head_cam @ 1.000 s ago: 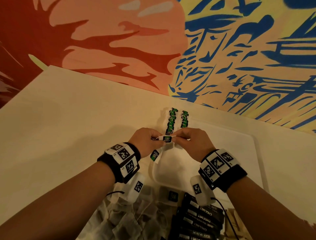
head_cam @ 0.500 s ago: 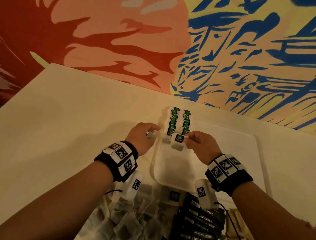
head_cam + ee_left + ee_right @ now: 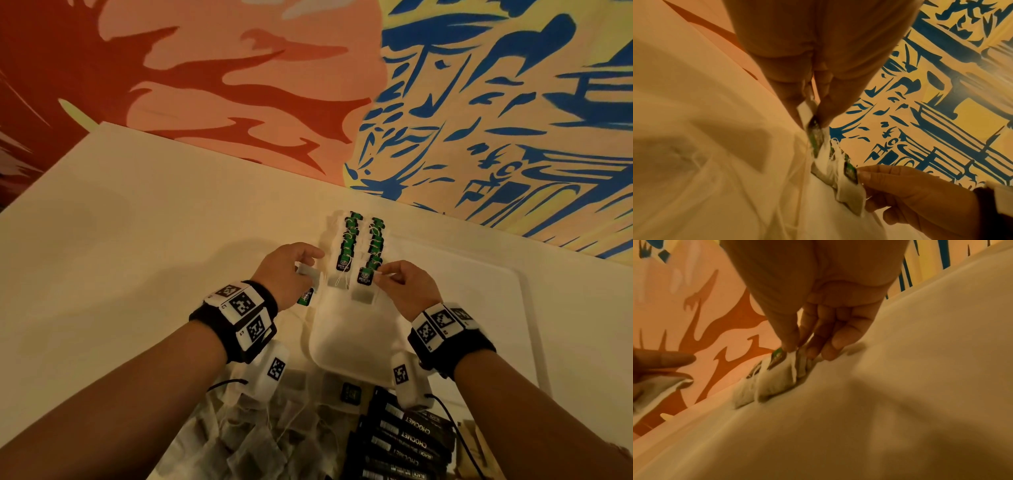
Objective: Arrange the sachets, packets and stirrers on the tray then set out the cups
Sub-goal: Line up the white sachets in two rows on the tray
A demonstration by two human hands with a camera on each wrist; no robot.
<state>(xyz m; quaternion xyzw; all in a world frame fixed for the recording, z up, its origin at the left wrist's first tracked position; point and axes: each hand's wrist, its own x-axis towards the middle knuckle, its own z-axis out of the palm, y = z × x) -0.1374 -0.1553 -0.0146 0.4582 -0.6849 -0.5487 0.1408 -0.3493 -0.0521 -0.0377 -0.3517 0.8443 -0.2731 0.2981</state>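
A white tray (image 3: 452, 294) lies on the table, with two rows of green-tagged tea bags (image 3: 363, 240) along its far left side. My right hand (image 3: 380, 274) pinches a tea bag (image 3: 363, 284) that lies at the near end of the right row; the right wrist view shows thumb and fingers on that tea bag (image 3: 791, 368). My left hand (image 3: 303, 270) hovers just left of the tray's edge and pinches another tea bag (image 3: 308, 274), its green tag (image 3: 306, 296) dangling below. In the left wrist view its fingers (image 3: 789, 100) pinch this bag (image 3: 813, 128).
A heap of loose tea bags (image 3: 239, 442) lies at the table's near edge, under my forearms. Black CHOCMET packets (image 3: 407, 442) are stacked to their right, with pale sticks (image 3: 478, 442) beside them. A painted wall (image 3: 479, 120) stands behind the table.
My hands, joined over the tray a second ago, have parted. The right one carried a tea bag forward and down to the right row's near end; the left moved leftward with another bag.
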